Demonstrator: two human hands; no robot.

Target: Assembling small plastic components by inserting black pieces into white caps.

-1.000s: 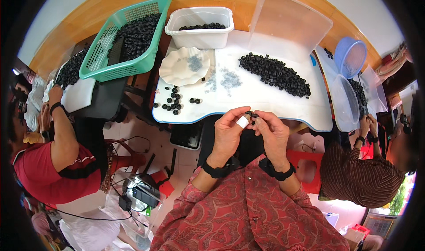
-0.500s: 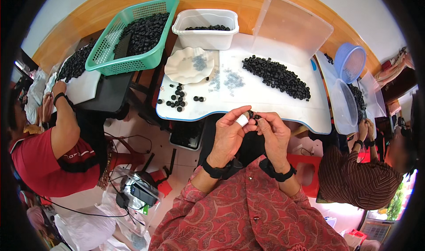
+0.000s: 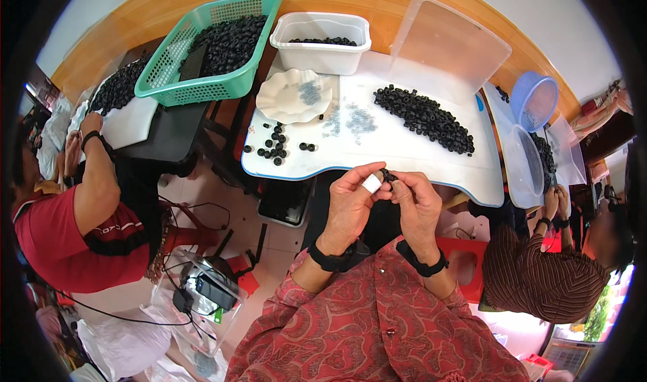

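Just off the front edge of the white table [image 3: 431, 163], my two hands meet at the fingertips. My left hand [image 3: 350, 203] pinches a small black part [image 3: 389, 175], and a white wrap [image 3: 371, 184] covers one of its digits. My right hand [image 3: 419, 203] is closed on the same part from the other side; whether it is one piece or two together is too small to tell. Beyond them lies a long heap of small black parts [image 3: 424, 120]. Several black round pieces [image 3: 273, 146] are scattered at the table's left, near small clear pieces [image 3: 360, 120].
A scalloped cream dish [image 3: 280, 99] holds more clear pieces. Behind it stand a white tub [image 3: 320, 55] and a green basket [image 3: 202, 97] of black parts. A translucent lid [image 3: 451, 38] leans at the back. People work at left [image 3: 87, 227] and right [image 3: 549, 267].
My fingertips have shifted slightly around the black part, which stays between both hands. The view has moved a little; the table things otherwise look the same.
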